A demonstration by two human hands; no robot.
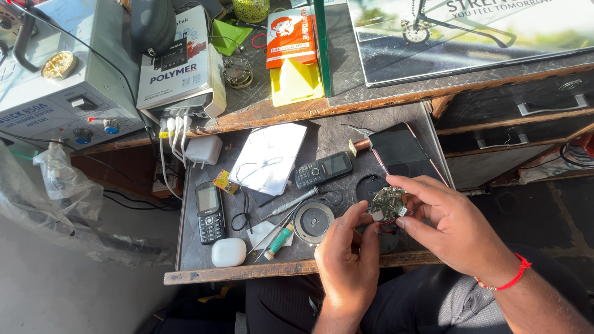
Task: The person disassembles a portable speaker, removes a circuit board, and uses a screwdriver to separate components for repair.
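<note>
The small round circuit board [388,204] sits up in the air between your two hands, just above the near edge of the pulled-out drawer tray [185,247] — you have it pinched, not resting on anything. Your right hand [451,229] closes thumb and forefinger on its right rim, while your left hand [349,247] steadies the lower left edge with its fingertips, where thin red wires trail off the board. By the look of it, you are at the inspection stage: the board is out of its housing and turned toward you, with no tool in either hand. The next move would call for a firm hold by one hand alone, so that the other is free to take a tool, and care not to tug those wires. Directly under the board lies a dark round shell [371,185], partly hidden by your fingers. Just left of your left hand is a round speaker disc [314,219], then a teal-handled screwdriver [279,240] and metal tweezers [291,203]. Farther out — a smartphone [405,154] face up, two keypad phones [323,169] [209,211] and a white earbud case [228,252].
</note>
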